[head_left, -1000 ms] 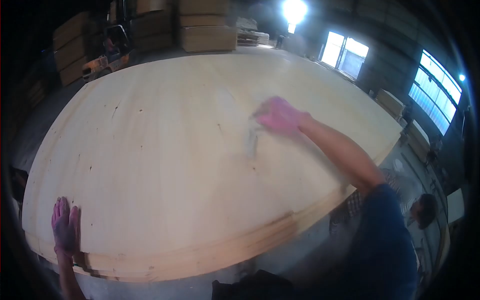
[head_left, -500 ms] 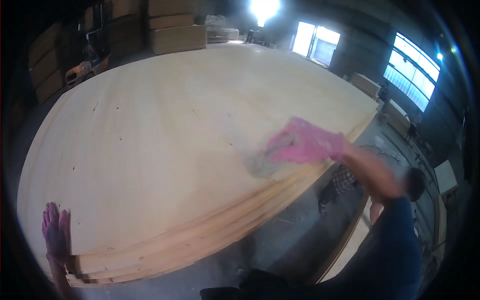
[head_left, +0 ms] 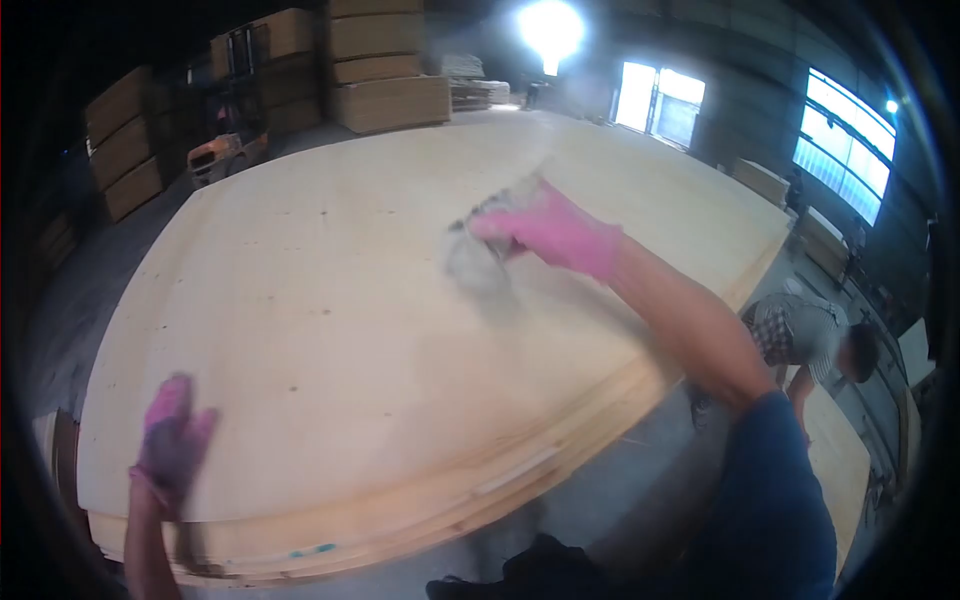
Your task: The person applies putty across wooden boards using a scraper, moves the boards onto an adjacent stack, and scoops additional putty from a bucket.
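A stack of wide pale plywood sheets (head_left: 300,430) fills the space before me, its layered edges showing along the front and right. My right hand (head_left: 560,228), in a pink glove, is closed on a greyish thing (head_left: 475,262) over the middle of the top sheet. Motion smears that thing, so its kind cannot be made out. Near the left front corner, my left hand (head_left: 175,440) wears a stained pink glove. Its thumb stands apart from the fingers and it holds nothing; whether the palm touches the wood I cannot tell.
A co-worker (head_left: 800,330) bends over another board (head_left: 835,465) at the right. Tall stacks of boards (head_left: 390,100) and an orange forklift (head_left: 225,155) stand at the back left. Dark specks mark the top sheet.
My right hand has moved left and farther over the sheet with the greyish thing. My left hand has shifted right and up from the corner, thumb spread. The view has swung slightly left.
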